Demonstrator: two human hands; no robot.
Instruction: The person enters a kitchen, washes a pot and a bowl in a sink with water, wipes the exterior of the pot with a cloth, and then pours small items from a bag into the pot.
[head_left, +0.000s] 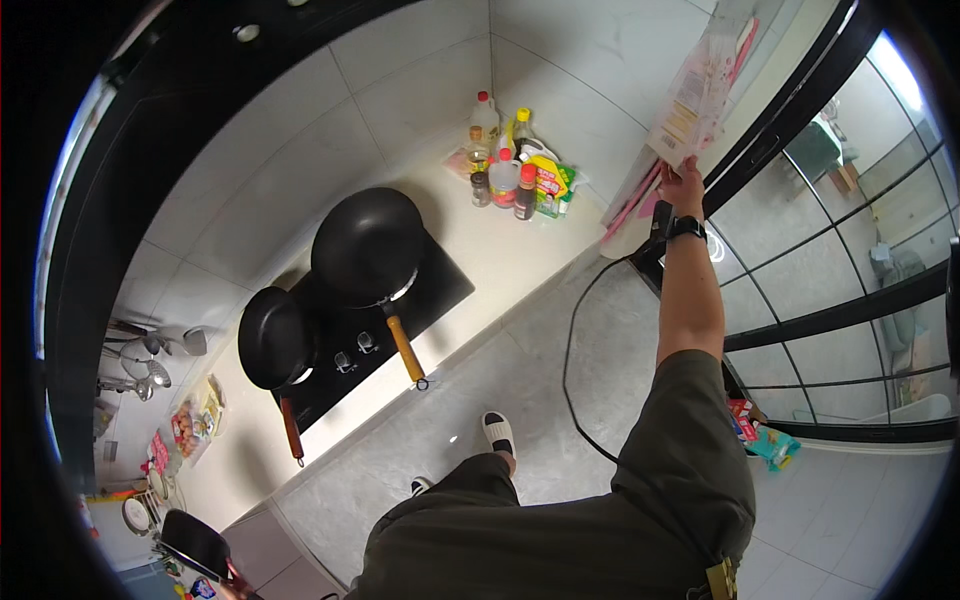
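At the lower left edge, my left hand (237, 586) grips the reddish handle of a black pan (196, 541), which is tilted beside the counter. My right hand (681, 184) is raised at the upper right, its fingers closed on the lower end of a clear plastic package (686, 112) with printing on it. Pink-edged items stand behind the package against the wall. A black wok (367, 244) with a wooden handle sits on the black cooktop (442, 289). A smaller black frying pan (271, 337) with a brown handle sits beside it.
Sauce and oil bottles (504, 184) and a green-yellow pouch (551, 176) stand in the counter's corner. Utensils (154, 360) hang at left above packaged eggs (184, 427). A black cable (568, 360) loops from my right wrist. A black-framed glass door (806, 255) lies at right, near packages (772, 446).
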